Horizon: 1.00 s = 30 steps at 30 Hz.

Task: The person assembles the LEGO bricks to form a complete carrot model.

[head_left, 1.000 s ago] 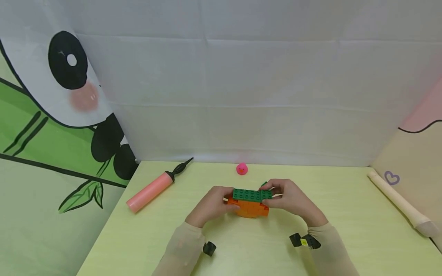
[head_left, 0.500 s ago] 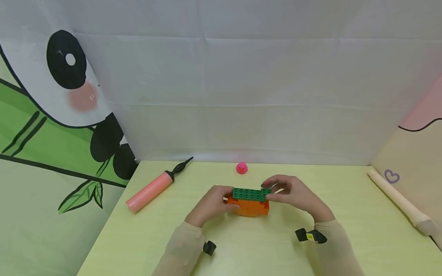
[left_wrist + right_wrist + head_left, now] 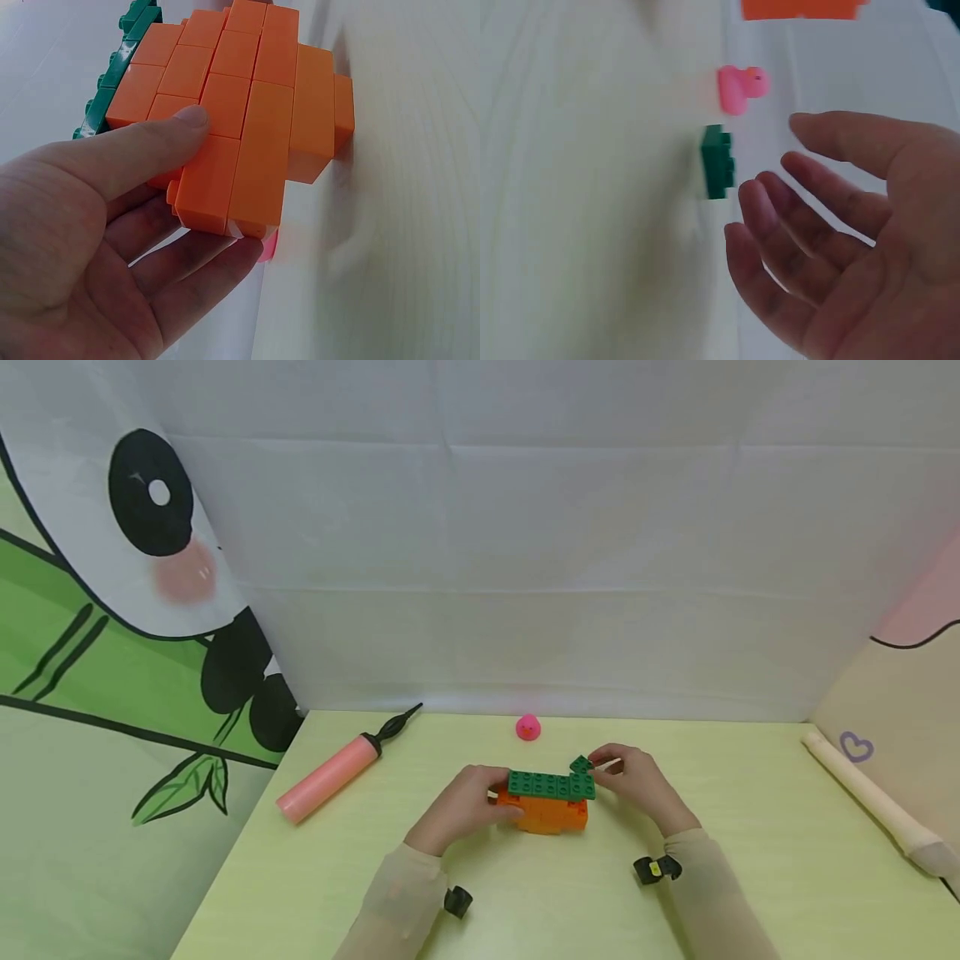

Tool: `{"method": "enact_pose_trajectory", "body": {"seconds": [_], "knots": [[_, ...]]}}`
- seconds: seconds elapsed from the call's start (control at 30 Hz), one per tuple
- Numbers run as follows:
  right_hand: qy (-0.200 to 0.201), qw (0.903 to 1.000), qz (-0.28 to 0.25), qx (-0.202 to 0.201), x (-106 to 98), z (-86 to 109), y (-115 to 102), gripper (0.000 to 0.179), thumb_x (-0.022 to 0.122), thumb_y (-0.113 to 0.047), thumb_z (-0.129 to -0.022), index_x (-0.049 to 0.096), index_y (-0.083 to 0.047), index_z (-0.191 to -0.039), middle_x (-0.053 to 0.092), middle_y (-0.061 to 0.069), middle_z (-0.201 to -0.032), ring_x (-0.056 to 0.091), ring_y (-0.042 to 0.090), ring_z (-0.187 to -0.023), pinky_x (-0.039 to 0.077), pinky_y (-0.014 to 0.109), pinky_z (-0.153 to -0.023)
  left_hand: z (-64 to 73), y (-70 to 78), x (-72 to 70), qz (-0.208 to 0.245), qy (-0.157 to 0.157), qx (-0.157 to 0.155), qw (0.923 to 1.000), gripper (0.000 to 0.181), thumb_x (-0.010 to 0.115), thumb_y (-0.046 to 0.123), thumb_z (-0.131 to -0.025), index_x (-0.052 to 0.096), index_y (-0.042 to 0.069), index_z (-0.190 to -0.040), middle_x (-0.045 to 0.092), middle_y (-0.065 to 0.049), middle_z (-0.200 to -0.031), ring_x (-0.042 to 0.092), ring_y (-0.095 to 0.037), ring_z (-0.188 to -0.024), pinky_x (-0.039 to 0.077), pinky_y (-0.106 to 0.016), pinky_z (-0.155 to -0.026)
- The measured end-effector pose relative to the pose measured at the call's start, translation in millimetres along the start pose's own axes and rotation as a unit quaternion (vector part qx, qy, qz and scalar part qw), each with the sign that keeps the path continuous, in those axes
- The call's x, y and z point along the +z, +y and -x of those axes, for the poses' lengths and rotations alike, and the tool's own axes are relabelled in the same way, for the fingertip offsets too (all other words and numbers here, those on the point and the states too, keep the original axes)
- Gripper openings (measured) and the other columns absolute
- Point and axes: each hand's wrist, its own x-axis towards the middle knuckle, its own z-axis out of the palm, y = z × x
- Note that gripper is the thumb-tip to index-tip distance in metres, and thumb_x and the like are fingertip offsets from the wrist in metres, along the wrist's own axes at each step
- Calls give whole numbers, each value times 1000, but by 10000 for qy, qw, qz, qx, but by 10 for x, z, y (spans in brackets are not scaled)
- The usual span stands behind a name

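Observation:
My left hand [image 3: 468, 806] grips the left end of a block build made of orange toy building bricks [image 3: 551, 816], topped by a row of green bricks [image 3: 551, 784]. In the left wrist view, the thumb lies on the orange face [image 3: 229, 112] and the other fingers reach round behind it. Just behind the build's right end, a small loose green brick [image 3: 581, 765] rests on the table. My right hand [image 3: 637, 781] is beside that brick with fingers loosely bent; the right wrist view shows a gap between the fingers and the green brick [image 3: 717, 162].
A pink rubber duck [image 3: 528, 727] sits near the table's back edge. At the left lies a pink hand pump [image 3: 330, 777] with a black nozzle. A cream-coloured roll [image 3: 870, 797] lies along the right edge. A pale cloth [image 3: 525, 577] hangs behind the table.
My right hand has let go of the green row's right end and shifted back beside the loose green brick, which now shows more fully. The left hand keeps its hold on the build.

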Motion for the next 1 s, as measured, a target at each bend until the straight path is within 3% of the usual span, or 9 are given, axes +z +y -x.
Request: {"method": "enact_pose_trajectory", "body": {"seconds": [0.23,0.53,0.8,1.0], "knots": [[-122,9989,366,265,121,-176,18,43,70,2,-90,62,4,-133,63,21,-123,65,28,-92,58,41,-81,2,5,11,22,-3,-45,10000,20,82,21,-93,74,21,-111,70,16,-99,65,-9,-90,56,-28,-85],[-222,9960,774,391,151,-228,-53,50,60,15,-81,64,5,-131,64,21,-121,65,36,-102,57,50,-89,-11,1,23,13,-5,-97,10000,22,82,22,-93,74,21,-113,70,17,-99,64,-8,-91,55,-28,-85],[-63,9938,1066,303,211,-231,-28,33,71,3,-90,70,2,-123,68,16,-113,65,33,-98,55,52,-90,0,3,23,-33,10,-142,9999,22,82,22,-93,74,20,-113,70,17,-99,64,-8,-91,55,-28,-86],[-112,9941,1032,304,197,-242,-49,30,74,-4,-93,70,4,-122,68,16,-112,64,33,-98,54,52,-91,6,-10,15,2,43,-164,9999,23,82,22,-92,74,21,-114,69,17,-100,63,-9,-92,55,-29,-86]]}}
